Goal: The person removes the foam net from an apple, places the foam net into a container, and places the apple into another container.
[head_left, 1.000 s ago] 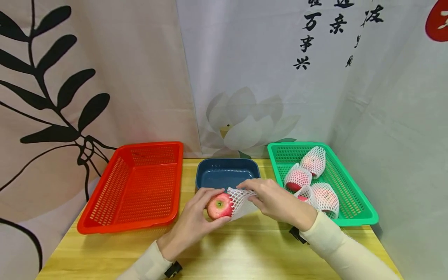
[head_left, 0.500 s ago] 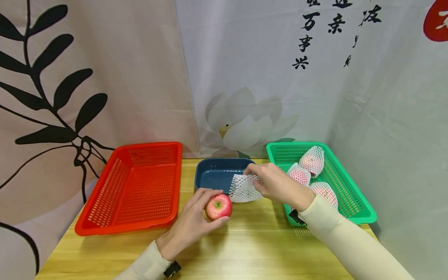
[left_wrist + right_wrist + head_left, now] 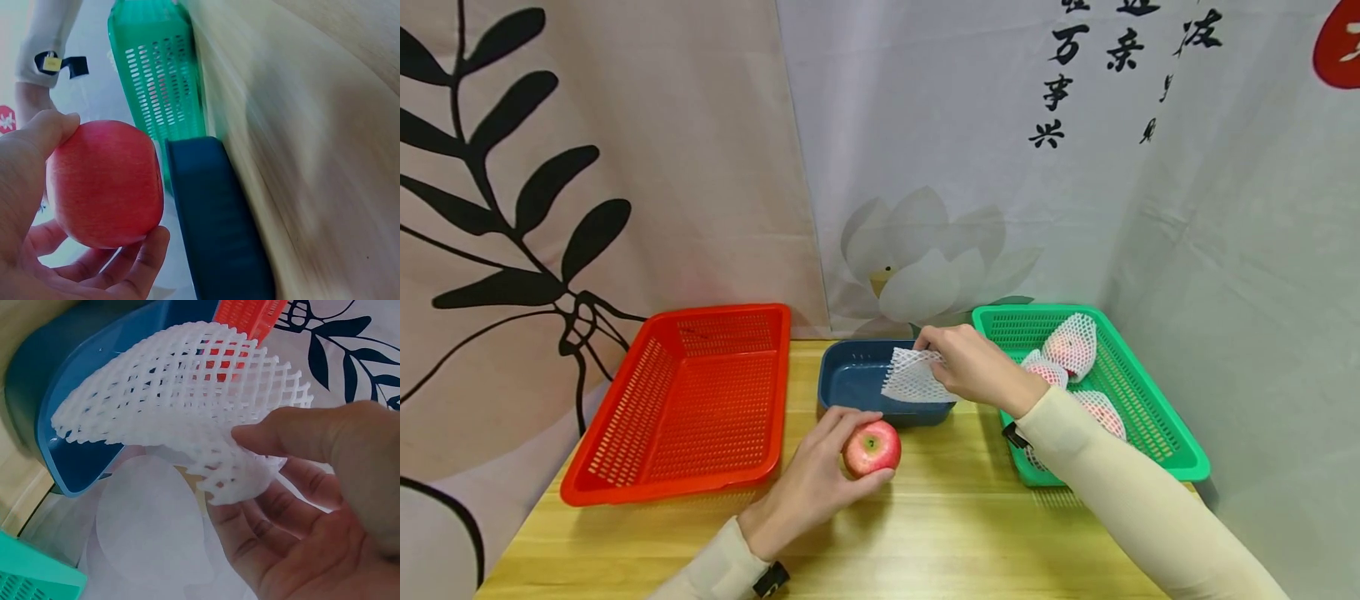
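In the head view my left hand (image 3: 816, 475) grips a bare red apple (image 3: 872, 448), its thumb and fingers round the sides and the stem end facing up. The left wrist view shows that apple (image 3: 106, 184) held above the wooden table. My right hand (image 3: 973, 367) pinches a white foam net sleeve (image 3: 913, 377) by one end, over the right part of the blue tray (image 3: 857, 387). In the right wrist view the sleeve (image 3: 187, 381) hangs flattened and holds no fruit, between the thumb and fingers.
A red basket (image 3: 722, 400) with no fruit in it stands at the left. The green basket (image 3: 1157, 400) at the right holds several net-wrapped apples (image 3: 1071, 346), some hidden behind my right forearm. A printed cloth (image 3: 917, 167) hangs behind the table (image 3: 940, 533).
The foam net sleeve has come off the apple. My right hand has carried it up and away over the blue tray. My left hand has stayed nearly still with the apple.
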The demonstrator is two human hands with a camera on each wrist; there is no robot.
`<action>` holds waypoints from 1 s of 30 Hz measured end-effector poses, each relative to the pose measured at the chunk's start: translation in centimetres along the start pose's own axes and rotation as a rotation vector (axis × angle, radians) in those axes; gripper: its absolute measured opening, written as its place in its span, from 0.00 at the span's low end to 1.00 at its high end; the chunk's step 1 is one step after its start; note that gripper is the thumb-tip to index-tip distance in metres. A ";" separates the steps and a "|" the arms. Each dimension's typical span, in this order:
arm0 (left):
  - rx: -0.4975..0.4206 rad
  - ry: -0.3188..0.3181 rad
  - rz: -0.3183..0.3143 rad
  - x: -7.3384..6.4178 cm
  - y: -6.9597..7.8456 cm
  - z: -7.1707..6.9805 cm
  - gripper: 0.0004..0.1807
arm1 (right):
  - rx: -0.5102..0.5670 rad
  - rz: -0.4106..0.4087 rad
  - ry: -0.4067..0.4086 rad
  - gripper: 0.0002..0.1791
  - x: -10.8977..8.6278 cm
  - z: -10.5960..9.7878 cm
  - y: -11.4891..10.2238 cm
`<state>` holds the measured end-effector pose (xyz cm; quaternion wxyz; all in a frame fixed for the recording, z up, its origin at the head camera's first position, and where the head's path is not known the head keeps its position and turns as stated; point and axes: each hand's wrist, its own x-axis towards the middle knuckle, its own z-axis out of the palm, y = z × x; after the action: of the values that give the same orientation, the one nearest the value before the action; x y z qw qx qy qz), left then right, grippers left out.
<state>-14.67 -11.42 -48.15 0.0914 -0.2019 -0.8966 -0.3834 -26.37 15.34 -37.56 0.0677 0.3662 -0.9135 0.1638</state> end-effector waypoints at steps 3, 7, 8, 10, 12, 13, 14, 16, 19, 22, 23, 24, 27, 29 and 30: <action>-0.001 -0.001 0.009 0.1 -0.1 0.1 0.41 | -0.002 0.011 -0.007 0.13 0.6 0.1 0.2; -0.007 -0.007 0.016 0.1 -0.1 0.3 0.40 | -0.003 0.030 -0.020 0.12 1.4 0.4 0.5; -0.008 -0.008 0.017 0.1 -0.1 0.3 0.40 | -0.005 0.034 -0.022 0.11 1.7 0.5 0.6; -0.006 -0.011 0.017 0.1 -0.2 0.4 0.40 | -0.015 0.045 -0.027 0.11 2.2 0.8 0.8; -0.005 -0.011 0.017 0.1 -0.2 0.5 0.40 | -0.021 0.060 -0.031 0.10 2.7 1.0 0.9; -0.005 -0.012 0.018 0.0 -0.2 0.6 0.40 | -0.022 0.069 -0.034 0.10 3.0 1.1 1.0; -0.008 -0.013 0.021 0.0 -0.2 0.6 0.40 | -0.026 0.077 -0.036 0.10 3.2 1.3 1.1; -0.009 -0.017 0.026 0.0 -0.2 0.7 0.40 | -0.029 0.096 -0.045 0.09 3.7 1.6 1.2; -0.006 -0.024 0.035 0.0 -0.2 0.8 0.40 | -0.029 0.116 -0.056 0.08 4.4 2.1 1.5; 0.000 -0.026 0.044 0.1 -0.1 0.9 0.40 | -0.031 0.140 -0.059 0.07 5.1 2.9 1.8; 0.000 -0.026 0.046 0.1 -0.1 1.0 0.40 | -0.029 0.151 -0.060 0.07 5.3 3.1 1.9; 0.000 -0.025 0.050 0.1 -0.1 1.0 0.39 | -0.028 0.160 -0.060 0.07 5.6 3.4 2.0; -0.001 -0.028 0.044 0.1 0.0 1.0 0.39 | -0.029 0.193 -0.055 0.07 6.3 4.2 2.2; -0.004 -0.035 0.035 0.0 0.1 0.9 0.39 | -0.024 0.210 -0.049 0.07 6.7 4.8 2.3; -0.003 -0.037 0.035 0.0 0.1 0.9 0.39 | -0.025 0.217 -0.045 0.07 6.9 5.1 2.3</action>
<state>-14.64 -10.71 -48.71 0.0811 -0.2247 -0.8940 -0.3791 -33.01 10.67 -41.24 0.0337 0.2676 -0.9511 0.1506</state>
